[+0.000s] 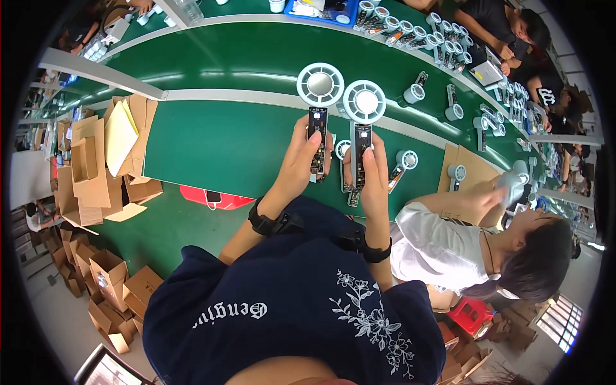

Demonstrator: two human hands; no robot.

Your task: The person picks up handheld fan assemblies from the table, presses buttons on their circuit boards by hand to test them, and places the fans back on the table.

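Observation:
My left hand (299, 156) is closed round the stem of a fan-shaped unit (320, 86), its thumb on the black circuit board. This unit has a round pale grey-blue ring head with spokes and a silvery centre. Beside it, my right hand (374, 168) grips a second fan-shaped unit (364, 102) of the same kind, whose centre shines bright white. Both are held upright, heads away from me, close together. Partly hidden behind my right hand is another unit (343, 149) on the table. One more unit (406, 160) lies just right of that hand.
The green table (212, 144) spreads ahead, with a green conveyor (212, 58) beyond carrying several similar units. Flattened cardboard (90, 160) is stacked at left. A co-worker in white (443, 240) sits close on the right. A red stool (215, 197) stands under the table edge.

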